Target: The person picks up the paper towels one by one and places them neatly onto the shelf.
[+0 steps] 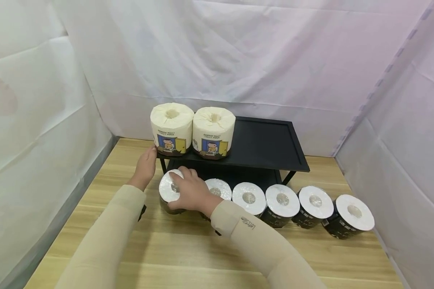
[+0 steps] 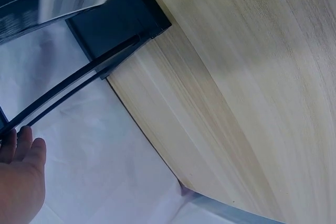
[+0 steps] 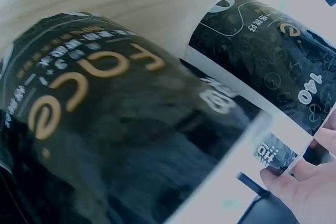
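My right hand grips a black-wrapped toilet paper roll by its white top, the leftmost in a row; its dark wrapper shows in the right wrist view. At the left front corner of a black two-tier shelf, my left hand touches the upper tier's edge with fairly straight fingers, and its thumb is hidden. Just above those fingertips stands a cream-wrapped toilet paper roll. A second cream roll stands beside it on the upper tier.
Several more black-wrapped rolls stand in a row along the shelf's front, running right; one dark roll looms close in the right wrist view. Under everything is a wood-grain table. White cloth walls enclose the back and sides.
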Motion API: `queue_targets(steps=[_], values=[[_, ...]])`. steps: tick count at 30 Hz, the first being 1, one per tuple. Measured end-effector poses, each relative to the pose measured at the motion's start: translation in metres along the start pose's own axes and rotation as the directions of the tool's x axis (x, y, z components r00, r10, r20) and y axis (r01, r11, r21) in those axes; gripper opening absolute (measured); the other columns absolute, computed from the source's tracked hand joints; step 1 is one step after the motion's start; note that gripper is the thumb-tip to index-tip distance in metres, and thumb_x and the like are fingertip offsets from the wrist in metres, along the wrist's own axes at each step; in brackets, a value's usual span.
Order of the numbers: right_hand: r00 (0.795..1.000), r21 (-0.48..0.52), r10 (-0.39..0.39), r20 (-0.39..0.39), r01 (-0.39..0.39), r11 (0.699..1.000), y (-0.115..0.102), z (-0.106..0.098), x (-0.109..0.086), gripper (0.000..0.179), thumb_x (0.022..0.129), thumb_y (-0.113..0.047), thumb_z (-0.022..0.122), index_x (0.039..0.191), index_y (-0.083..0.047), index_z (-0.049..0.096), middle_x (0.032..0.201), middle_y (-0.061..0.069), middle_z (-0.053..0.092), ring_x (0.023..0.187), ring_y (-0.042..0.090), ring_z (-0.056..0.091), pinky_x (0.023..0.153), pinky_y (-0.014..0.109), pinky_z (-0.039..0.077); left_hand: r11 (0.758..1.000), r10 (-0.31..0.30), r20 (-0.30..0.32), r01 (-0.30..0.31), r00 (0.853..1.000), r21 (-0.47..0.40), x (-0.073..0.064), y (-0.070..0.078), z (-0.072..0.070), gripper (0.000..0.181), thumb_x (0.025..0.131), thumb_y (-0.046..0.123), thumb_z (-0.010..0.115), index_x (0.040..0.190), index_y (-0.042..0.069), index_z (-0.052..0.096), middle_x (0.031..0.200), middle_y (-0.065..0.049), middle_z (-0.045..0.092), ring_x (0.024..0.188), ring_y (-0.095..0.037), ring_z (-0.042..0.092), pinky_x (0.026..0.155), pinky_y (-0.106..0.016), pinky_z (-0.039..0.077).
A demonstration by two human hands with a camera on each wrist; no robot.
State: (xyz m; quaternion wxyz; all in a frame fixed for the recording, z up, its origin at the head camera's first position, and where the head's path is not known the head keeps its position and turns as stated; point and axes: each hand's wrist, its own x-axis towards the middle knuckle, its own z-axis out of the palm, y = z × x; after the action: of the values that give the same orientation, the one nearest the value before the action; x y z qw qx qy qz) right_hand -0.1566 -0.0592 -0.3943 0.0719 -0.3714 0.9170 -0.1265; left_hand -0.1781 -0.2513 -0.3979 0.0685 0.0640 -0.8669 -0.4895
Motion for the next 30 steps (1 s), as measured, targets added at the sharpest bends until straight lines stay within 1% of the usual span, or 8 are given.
queue_targets(steps=[4,8,14,19,24,30], values=[[1.0,0.033,-0.016,-0.012,0.016,0.999,-0.001,-0.011,-0.006,0.09,0.074,-0.053,0.073,0.15,-0.024,0.036,0.151,0.008,0.029,0.131,0.029,0.037,0.096,0.038,0.049,1.0,0.006,0.006,-0.006,1.0,0.005,0.001,-0.001,0.0,0.059,0.105,0.033,0.014,0.149,-0.003,0.027,0.153,-0.024,0.028,0.143,-0.039,0.022,0.119,-0.05,0.017],[0.998,0.058,-0.052,-0.041,0.054,0.997,-0.001,-0.025,-0.015,0.089,0.074,-0.053,0.074,0.15,-0.025,0.037,0.151,0.007,0.031,0.132,0.029,0.036,0.094,0.04,0.05,1.0,0.003,0.016,-0.003,1.0,0.0,0.003,-0.003,-0.001,0.059,0.105,0.033,0.014,0.15,-0.003,0.025,0.154,-0.024,0.026,0.144,-0.039,0.02,0.119,-0.05,0.016],[0.992,0.051,-0.091,-0.086,0.096,0.994,-0.003,-0.048,-0.03,0.09,0.074,-0.054,0.074,0.15,-0.027,0.036,0.149,0.003,0.032,0.13,0.027,0.037,0.084,0.042,0.054,1.0,0.009,0.018,-0.009,1.0,-0.006,0.002,-0.003,-0.001,0.059,0.105,0.034,0.014,0.15,-0.003,0.027,0.154,-0.024,0.027,0.143,-0.039,0.021,0.119,-0.05,0.016],[0.988,0.043,-0.106,-0.111,0.112,0.993,-0.003,-0.067,-0.044,0.09,0.073,-0.055,0.075,0.149,-0.027,0.036,0.149,0.001,0.033,0.128,0.027,0.039,0.081,0.042,0.054,1.0,0.01,0.024,-0.01,1.0,-0.001,0.001,-0.003,-0.002,0.059,0.105,0.033,0.014,0.149,-0.004,0.027,0.153,-0.025,0.028,0.143,-0.04,0.021,0.118,-0.051,0.016],[0.987,0.033,-0.104,-0.122,0.109,0.993,-0.002,-0.086,-0.058,0.09,0.073,-0.054,0.076,0.149,-0.026,0.037,0.15,0.003,0.033,0.128,0.029,0.04,0.082,0.043,0.054,1.0,0.012,0.036,-0.011,0.999,-0.01,0.0,-0.002,-0.001,0.059,0.105,0.033,0.012,0.149,-0.004,0.026,0.153,-0.025,0.027,0.143,-0.041,0.021,0.118,-0.052,0.016],[0.986,0.038,-0.106,-0.125,0.112,0.993,0.003,-0.105,-0.074,0.089,0.073,-0.052,0.076,0.148,-0.025,0.038,0.151,0.005,0.033,0.13,0.032,0.038,0.09,0.047,0.051,1.0,0.012,0.043,-0.012,0.999,-0.008,-0.001,-0.002,-0.001,0.06,0.105,0.035,0.011,0.15,-0.003,0.025,0.154,-0.025,0.027,0.143,-0.041,0.02,0.118,-0.054,0.016]])
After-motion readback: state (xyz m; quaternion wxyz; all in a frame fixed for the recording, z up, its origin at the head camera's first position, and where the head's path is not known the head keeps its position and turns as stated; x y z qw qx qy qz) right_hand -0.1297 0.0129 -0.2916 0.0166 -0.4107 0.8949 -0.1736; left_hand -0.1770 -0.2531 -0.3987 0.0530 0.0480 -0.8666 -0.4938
